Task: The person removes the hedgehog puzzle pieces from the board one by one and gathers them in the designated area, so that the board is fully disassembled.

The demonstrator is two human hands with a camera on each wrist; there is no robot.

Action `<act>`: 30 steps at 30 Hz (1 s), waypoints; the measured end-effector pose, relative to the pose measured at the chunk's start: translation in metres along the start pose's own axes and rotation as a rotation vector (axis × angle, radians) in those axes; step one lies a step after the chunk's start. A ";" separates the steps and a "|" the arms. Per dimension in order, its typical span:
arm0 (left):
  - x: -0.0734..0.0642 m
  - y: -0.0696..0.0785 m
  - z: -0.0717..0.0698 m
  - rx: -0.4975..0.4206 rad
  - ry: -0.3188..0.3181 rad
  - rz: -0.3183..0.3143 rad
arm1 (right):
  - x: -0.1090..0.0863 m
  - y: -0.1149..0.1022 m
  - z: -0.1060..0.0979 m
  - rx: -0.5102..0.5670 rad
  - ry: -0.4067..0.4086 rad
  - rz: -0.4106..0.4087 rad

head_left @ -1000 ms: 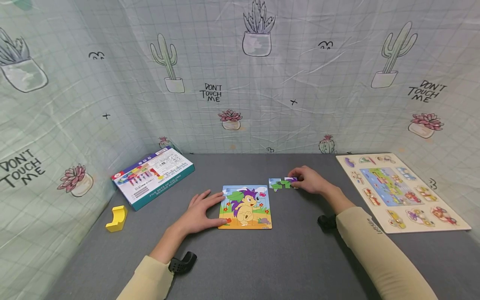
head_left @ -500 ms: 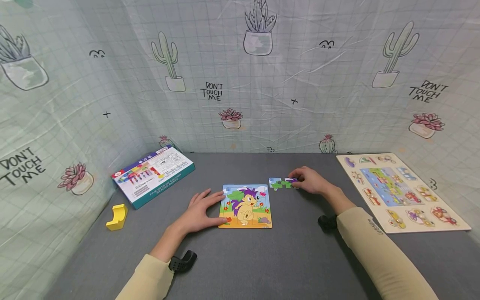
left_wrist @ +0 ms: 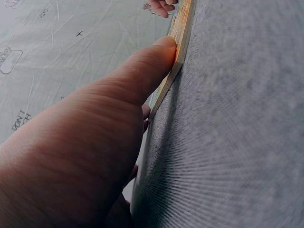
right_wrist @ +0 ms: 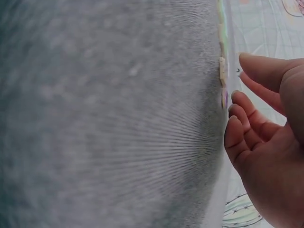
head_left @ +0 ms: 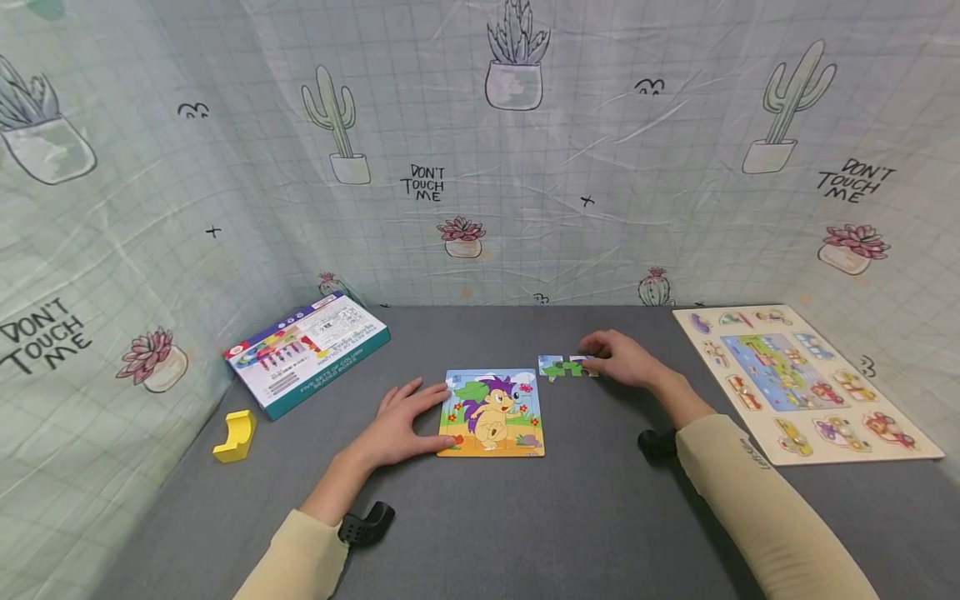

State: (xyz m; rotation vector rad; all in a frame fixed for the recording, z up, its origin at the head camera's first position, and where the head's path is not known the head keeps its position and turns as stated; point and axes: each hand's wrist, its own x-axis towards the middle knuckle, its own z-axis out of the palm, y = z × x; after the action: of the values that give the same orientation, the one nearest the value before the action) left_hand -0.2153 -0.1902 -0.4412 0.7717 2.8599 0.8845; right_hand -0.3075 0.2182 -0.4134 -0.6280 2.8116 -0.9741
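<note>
A square hedgehog jigsaw puzzle [head_left: 491, 414] lies flat in the middle of the table in the head view. My left hand [head_left: 401, 425] rests along its left side, thumb on the lower left corner and index finger at the upper left edge. The left wrist view shows the thumb [left_wrist: 154, 59] pressing on the puzzle's corner. Beyond the puzzle's top right corner, several joined green, blue and purple jigsaw pieces [head_left: 553, 367] lie on the table. My right hand [head_left: 621, 360] is at their right end, fingers loosely bent. In the right wrist view, thumb and fingertips stand apart, close by the pieces [right_wrist: 222, 71].
At the back left lies a teal and white box [head_left: 307, 354], with a yellow curved block [head_left: 236, 435] in front of it. A wooden picture board [head_left: 795, 446] occupies the right side. A patterned cloth [head_left: 510, 183] hangs behind and around the grey table [head_left: 525, 533].
My right hand has shifted very slightly right, showing more of the end piece beneath its fingers. The left hand and the hedgehog puzzle stay in place.
</note>
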 end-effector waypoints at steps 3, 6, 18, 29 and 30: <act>-0.001 0.000 0.000 -0.003 0.001 0.001 | 0.000 -0.001 -0.002 0.013 0.013 -0.003; -0.001 -0.001 0.000 -0.006 0.001 0.001 | 0.001 -0.005 -0.005 0.038 0.026 -0.004; -0.001 0.000 0.000 -0.011 -0.005 -0.008 | 0.003 -0.032 -0.003 0.079 0.039 -0.078; -0.002 0.001 -0.001 -0.015 -0.003 -0.010 | 0.010 -0.060 0.016 0.104 -0.025 -0.123; -0.002 0.001 -0.001 -0.015 -0.003 -0.009 | 0.011 -0.063 0.018 0.101 -0.031 -0.129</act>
State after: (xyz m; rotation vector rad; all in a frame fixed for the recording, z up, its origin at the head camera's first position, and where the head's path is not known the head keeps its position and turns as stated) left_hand -0.2136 -0.1909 -0.4398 0.7579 2.8482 0.9023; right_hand -0.2912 0.1592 -0.3886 -0.8118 2.7034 -1.1105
